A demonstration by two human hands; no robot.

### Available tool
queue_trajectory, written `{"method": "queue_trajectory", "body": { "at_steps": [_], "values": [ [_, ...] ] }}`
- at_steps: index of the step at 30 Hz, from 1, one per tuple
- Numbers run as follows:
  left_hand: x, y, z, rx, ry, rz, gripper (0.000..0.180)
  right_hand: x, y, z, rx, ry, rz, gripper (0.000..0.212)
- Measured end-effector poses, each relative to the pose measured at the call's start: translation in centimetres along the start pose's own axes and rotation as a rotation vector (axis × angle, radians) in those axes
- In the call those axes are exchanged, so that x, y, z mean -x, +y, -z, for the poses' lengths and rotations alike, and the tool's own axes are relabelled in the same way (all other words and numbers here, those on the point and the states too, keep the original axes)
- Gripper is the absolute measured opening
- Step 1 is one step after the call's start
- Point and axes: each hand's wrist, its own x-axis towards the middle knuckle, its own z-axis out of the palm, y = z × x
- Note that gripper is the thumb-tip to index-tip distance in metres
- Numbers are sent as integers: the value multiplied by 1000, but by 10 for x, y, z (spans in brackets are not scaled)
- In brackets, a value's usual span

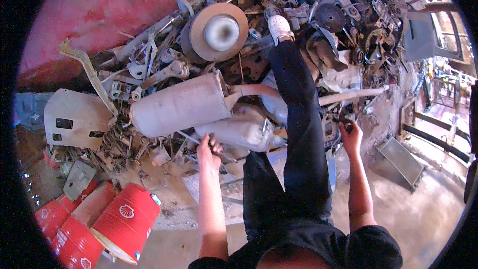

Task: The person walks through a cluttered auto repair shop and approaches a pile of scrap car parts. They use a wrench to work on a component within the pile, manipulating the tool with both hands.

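Note:
A heap of scrap car parts [149,65] spreads before me. My left hand [208,150] is closed, its darkened fingers curled round what looks like a thin metal rod [188,136], just below a large grey muffler [179,103]. Beside that hand lies a second, rounded muffler [236,133]. Out to the right, my right hand [350,133] has its fingers curled in, near the heap's lower right edge; what they hold, if anything, cannot be made out. My leg, with a white clog [280,28] on the foot, is stretched across the heap.
A rusty brake disc [219,32] lies near the foot. An exhaust pipe [353,95] sticks out past my leg. Red drums [127,214] stand at lower left. At right are a flat grey radiator-like panel [401,162] and a dark railing [435,139]. A red wall [109,10] rises behind.

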Motion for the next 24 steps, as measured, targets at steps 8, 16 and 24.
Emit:
{"method": "queue_trajectory", "body": {
  "at_steps": [8, 16, 24],
  "values": [
    [-49, -6, -69, -342, 175, -193, 22, -100, 0, -81, 2, -186, -105, 26],
    [-145, -4, -126, -882, 258, -247, 29, -220, -38, -103, 171, -507, -207, 25],
    [-193, 10, -286, -857, -69, -222, 24, -298, -134, -51, 256, -488, -133, 23]
  ]
}}
